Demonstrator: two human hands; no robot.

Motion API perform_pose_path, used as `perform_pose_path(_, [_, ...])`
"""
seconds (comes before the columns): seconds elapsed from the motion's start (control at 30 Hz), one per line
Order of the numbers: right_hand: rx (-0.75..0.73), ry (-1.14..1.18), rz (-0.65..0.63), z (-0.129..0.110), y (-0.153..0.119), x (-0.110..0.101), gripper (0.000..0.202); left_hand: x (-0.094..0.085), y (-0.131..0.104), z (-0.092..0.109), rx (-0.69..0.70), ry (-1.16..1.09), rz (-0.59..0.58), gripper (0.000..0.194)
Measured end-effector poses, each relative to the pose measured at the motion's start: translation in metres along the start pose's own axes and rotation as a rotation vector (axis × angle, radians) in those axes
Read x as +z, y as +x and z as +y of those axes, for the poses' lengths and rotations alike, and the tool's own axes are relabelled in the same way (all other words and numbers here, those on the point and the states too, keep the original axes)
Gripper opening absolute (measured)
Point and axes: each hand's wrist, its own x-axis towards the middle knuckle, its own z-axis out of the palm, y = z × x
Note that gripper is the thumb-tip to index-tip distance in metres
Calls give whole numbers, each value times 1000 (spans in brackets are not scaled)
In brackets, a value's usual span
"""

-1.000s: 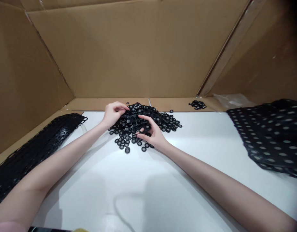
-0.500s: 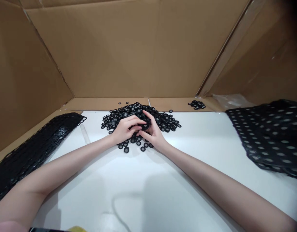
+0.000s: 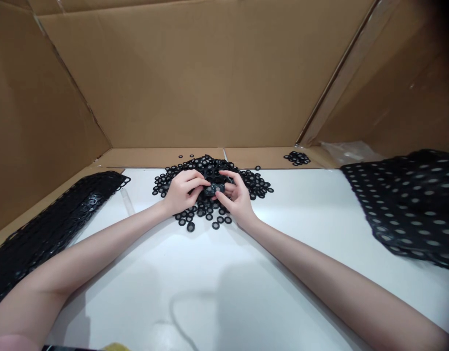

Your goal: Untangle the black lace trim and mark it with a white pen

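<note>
In the head view, a small black piece with grey round spots [image 3: 215, 189] is held between my two hands, above a heap of black rings [image 3: 259, 184]. My left hand [image 3: 184, 191] pinches its left end between thumb and fingertips. On the other end, my right hand [image 3: 239, 199] presses with the thumb, the index finger raised and the other fingers curled behind. Whether the piece is several joined rings or a scrap of sheet I cannot make out. Loose rings lie just below the hands, among them one ring [image 3: 191, 227] at the near edge of the heap.
Stacked black perforated sheets [image 3: 56, 229] lie at left beside a clear strip [image 3: 127, 201]. A black sheet with rows of holes [image 3: 410, 204] lies at right. A small cluster of rings [image 3: 296, 158] and a plastic bag [image 3: 350, 152] sit near the cardboard wall [image 3: 210, 78].
My hands have drawn slightly apart, the left one moving a little left. The black spotted piece now shows between the fingertips, where fingers covered it before.
</note>
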Motion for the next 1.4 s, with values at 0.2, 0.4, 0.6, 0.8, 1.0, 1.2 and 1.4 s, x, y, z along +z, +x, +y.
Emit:
perform_pose_path(0.2, [13, -8, 22, 1, 1, 2, 46, -4, 2, 3, 24, -53, -72, 26])
perform_pose_path(0.4, [-39, -84, -41, 1, -3, 2, 42, 4, 1, 1, 56, -8, -177, 30])
perform_pose_path(0.6, [-78, -184, -72, -4, -4, 3, 45, 6, -1, -1, 99, 38, -259, 34])
perform_pose_path(0.8, [-125, -268, -94, -7, -5, 4, 43, 3, 2, 6, 31, -16, -327, 29])
perform_pose_path(1.0, [-120, -285, -130, -7, -6, 4, 47, 5, 3, 4, -29, -109, -303, 28])
perform_pose_path(1.2, [-88, -168, -154, -5, -5, 4, 53, 12, 0, 7, -58, -71, -204, 33])
perform_pose_path(1.4, [-89, -123, -160, -3, -4, 3, 51, 17, 3, 6, -207, -98, -181, 27])
